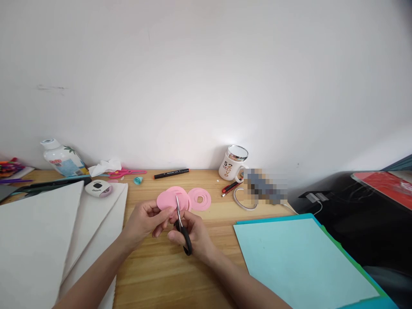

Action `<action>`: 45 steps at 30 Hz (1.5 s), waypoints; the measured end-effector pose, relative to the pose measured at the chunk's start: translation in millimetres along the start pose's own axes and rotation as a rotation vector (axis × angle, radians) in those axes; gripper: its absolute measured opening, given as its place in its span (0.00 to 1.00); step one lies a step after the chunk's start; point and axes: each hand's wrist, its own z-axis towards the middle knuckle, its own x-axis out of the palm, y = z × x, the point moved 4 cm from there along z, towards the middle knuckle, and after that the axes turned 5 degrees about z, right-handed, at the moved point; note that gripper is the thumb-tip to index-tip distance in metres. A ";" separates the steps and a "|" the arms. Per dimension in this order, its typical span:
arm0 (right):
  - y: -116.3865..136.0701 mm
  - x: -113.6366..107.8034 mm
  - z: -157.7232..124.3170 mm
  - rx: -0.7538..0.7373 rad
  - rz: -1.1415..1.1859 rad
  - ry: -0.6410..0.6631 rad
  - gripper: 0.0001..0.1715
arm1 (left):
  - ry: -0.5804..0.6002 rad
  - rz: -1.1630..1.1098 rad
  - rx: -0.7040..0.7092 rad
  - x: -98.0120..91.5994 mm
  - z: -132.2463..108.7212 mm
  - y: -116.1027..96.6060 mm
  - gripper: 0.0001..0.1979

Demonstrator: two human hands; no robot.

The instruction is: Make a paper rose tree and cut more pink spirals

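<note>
Between the thumb and fingers of my left hand [144, 221] is a pink paper disc [165, 201]. My right hand [195, 236] grips black-handled scissors [186, 240], whose blades point up and lie at the right part of the disc. Whether the blades are parted is too small to tell. Just beyond my hands, more pink paper circles lie on the wooden table [154, 274], partly behind the held disc. To their right is a pink ring-shaped paper piece [204, 201] with a small hole in its middle.
A black marker [171, 174], pink scissors [124, 173] and a white mug [231, 165] stand or lie near the wall. White sheets [35, 240] and a white bottle [62, 159] are at left. Light-blue sheets [299, 262] lie at right, below a pixelated item and a cable.
</note>
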 end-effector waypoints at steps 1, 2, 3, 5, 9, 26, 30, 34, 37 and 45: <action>-0.1 -0.2 0.0 0.003 0.002 -0.003 0.27 | -0.002 0.001 -0.002 -0.1 0.0 -0.2 0.16; -0.2 -0.5 0.0 0.005 0.001 -0.009 0.27 | -0.005 0.002 -0.004 -0.2 0.0 -0.5 0.16; -0.4 -0.8 0.0 0.007 -0.002 -0.016 0.27 | -0.010 0.001 -0.004 -0.4 0.1 -0.8 0.15; -1.5 -1.7 -0.1 0.014 -0.015 -0.033 0.27 | -0.023 -0.005 -0.003 -0.9 -0.2 -1.4 0.14; -5.1 -3.5 -0.7 0.047 -0.025 -0.059 0.28 | -0.035 -0.006 0.004 -1.3 -1.0 -2.4 0.13; -4.7 3.3 -1.9 0.016 0.022 0.021 0.26 | -0.099 0.117 0.086 1.0 -2.1 -6.0 0.21; 1.1 4.6 -1.0 -0.053 -0.045 0.023 0.28 | -0.043 0.114 0.071 3.6 -2.6 -5.4 0.18; -1.3 1.6 -0.3 -0.042 -0.080 0.003 0.30 | -0.021 0.105 0.045 3.3 -2.7 -2.8 0.17; -2.0 0.2 -0.3 -0.032 -0.066 -0.007 0.29 | -0.027 0.109 0.046 2.7 -3.1 -2.2 0.18; 1.6 3.6 -1.6 0.006 -0.041 -0.011 0.29 | -0.030 0.121 0.046 2.0 -2.7 -2.4 0.18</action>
